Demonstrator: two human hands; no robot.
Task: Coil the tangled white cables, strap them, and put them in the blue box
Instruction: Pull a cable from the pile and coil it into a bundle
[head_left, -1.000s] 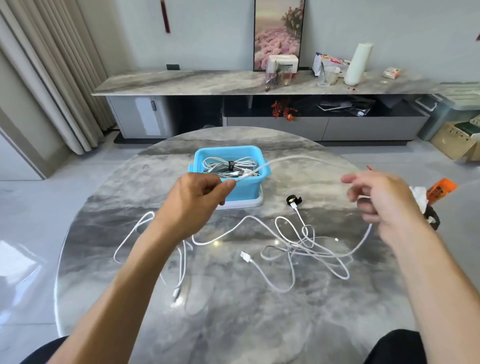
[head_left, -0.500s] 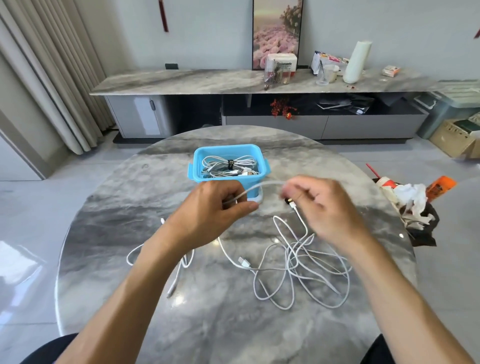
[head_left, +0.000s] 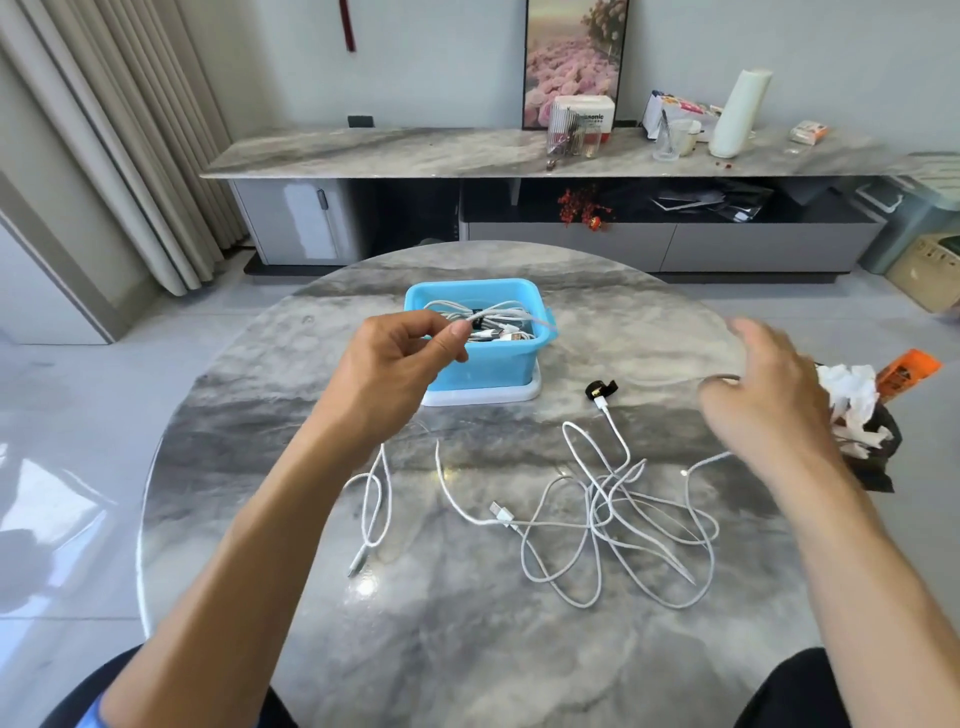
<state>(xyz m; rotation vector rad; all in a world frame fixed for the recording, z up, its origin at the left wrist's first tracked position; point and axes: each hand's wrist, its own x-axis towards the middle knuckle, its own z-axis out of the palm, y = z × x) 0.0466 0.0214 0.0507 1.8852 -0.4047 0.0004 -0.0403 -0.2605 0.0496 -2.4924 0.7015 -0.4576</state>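
While left hand (head_left: 400, 358) fingers pinch it, white cable (head_left: 524, 316) rightward toward blurred, seemingly loose right hand (head_left: 769, 395).

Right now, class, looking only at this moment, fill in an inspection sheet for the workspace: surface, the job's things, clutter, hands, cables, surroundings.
Surface: round marble table, glossy, with glare spots.
Job's things: blue box on a white base, already holding a strapped cable bundle; black strap lies loose to the box's right.
Clutter: crumpled white paper and an orange item in a dark bag at the table's right edge.
Hands: left hand pinches a cable; right hand is blurred, with a cable running across its fingers.
Cables: tangled white cables spread loose on the table.
Surroundings: long sideboard, curtains, framed flower picture.
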